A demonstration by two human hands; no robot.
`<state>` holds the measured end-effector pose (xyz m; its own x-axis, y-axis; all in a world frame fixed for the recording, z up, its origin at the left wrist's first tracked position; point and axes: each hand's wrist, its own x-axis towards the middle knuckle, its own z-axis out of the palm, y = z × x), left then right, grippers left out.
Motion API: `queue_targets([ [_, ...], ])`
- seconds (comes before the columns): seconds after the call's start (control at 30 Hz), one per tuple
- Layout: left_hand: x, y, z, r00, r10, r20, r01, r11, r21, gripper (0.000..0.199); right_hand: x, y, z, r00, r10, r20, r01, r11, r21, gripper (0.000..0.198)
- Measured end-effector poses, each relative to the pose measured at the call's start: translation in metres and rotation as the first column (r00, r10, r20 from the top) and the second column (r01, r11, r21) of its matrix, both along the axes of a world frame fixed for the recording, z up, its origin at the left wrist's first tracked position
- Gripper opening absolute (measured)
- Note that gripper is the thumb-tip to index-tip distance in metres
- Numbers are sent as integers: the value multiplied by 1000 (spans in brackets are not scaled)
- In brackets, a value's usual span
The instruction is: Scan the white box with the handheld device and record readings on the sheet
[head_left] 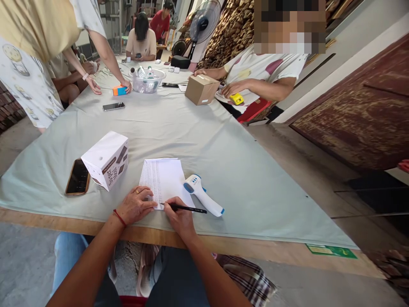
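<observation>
White paper [171, 179] with columns of handwriting down its left side lies before me on the cloth-covered table. My left hand [138, 204] rests on its lower left part, fingers stretched out flat. A black pen [188, 208] is gripped in my right hand [179, 217], its tip at the writing near the bottom of the sheet. Right beside the paper lies a white and blue infrared thermometer [204, 194], its head over the paper's edge. To the left of the paper stands a white printed box [108, 160], next to a phone [77, 177] in a brown case.
Farther along the table [255, 196] are another phone [113, 106], a clear plastic basin [147, 81] with bottles, and a cardboard box [201, 89]. One person's hand touches an orange and blue box [120, 90]; another holds a yellow tape measure [237, 99]. A fan [204, 23] stands behind.
</observation>
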<state>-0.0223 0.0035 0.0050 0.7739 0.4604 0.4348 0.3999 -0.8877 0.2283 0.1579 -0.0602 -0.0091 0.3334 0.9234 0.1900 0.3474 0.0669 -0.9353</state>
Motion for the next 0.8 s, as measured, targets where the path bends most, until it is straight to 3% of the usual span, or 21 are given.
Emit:
queue_targets([
  [0.8, 0, 0, -1, 1000, -1, 15, 1, 1000, -6, 18, 0, 0, 1, 999, -17, 32, 16, 1000, 25, 14],
])
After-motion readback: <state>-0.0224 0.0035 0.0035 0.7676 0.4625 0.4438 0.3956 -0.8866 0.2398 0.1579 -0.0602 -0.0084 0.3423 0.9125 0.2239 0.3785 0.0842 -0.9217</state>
